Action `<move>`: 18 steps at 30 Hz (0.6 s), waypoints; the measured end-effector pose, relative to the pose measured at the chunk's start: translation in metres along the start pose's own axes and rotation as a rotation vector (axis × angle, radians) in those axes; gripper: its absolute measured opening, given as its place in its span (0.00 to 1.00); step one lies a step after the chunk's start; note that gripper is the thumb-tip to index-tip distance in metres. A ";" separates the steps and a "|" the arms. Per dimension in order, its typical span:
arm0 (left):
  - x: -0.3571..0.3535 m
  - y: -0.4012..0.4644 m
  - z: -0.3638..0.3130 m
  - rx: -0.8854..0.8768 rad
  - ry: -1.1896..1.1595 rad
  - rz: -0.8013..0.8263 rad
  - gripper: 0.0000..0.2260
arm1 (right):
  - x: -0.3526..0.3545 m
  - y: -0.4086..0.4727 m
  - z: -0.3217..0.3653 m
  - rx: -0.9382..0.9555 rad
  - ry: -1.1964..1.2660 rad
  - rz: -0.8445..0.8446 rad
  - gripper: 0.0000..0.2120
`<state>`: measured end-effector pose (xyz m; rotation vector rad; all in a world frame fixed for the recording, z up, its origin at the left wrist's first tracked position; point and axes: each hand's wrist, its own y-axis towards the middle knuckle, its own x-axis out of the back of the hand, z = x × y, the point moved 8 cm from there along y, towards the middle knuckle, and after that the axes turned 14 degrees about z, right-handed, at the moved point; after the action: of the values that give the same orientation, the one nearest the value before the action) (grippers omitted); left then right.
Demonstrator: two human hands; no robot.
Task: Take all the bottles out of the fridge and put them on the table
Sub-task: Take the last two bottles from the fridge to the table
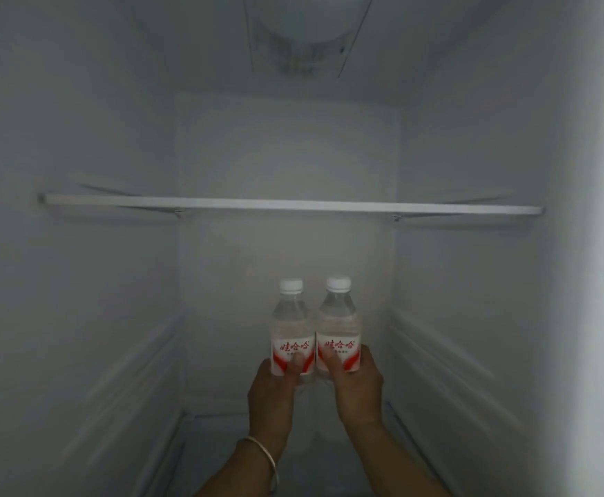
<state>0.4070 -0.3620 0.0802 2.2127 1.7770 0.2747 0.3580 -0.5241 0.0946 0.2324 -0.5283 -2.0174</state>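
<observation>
Two clear water bottles with white caps and red-and-white labels stand upright side by side inside the fridge's lower compartment. My left hand [275,385] grips the left bottle [290,324] around its lower part. My right hand [356,385] grips the right bottle [338,321] the same way, thumb across the label. The two bottles touch each other. Their bases are hidden behind my hands, so I cannot tell whether they rest on the shelf or are lifted. A metal bangle circles my left wrist.
The white fridge interior [78,317] surrounds my arms, with ribbed side walls left and right. A glass shelf with a white front edge [293,204] spans the fridge above the bottles. A light housing [300,41] sits in the ceiling.
</observation>
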 end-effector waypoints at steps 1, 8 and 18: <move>0.003 -0.009 -0.004 -0.009 -0.007 -0.002 0.32 | 0.000 -0.009 0.008 0.007 -0.003 0.006 0.12; 0.015 -0.087 -0.045 -0.018 -0.057 0.101 0.29 | 0.009 -0.089 0.059 0.012 -0.039 -0.001 0.17; 0.031 -0.245 -0.076 0.051 -0.126 0.306 0.28 | 0.044 -0.270 0.131 -0.067 -0.252 -0.194 0.24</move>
<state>0.1640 -0.2752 0.0677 2.4765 1.3931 0.1505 0.0739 -0.4169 0.0892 -0.0141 -0.6131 -2.2649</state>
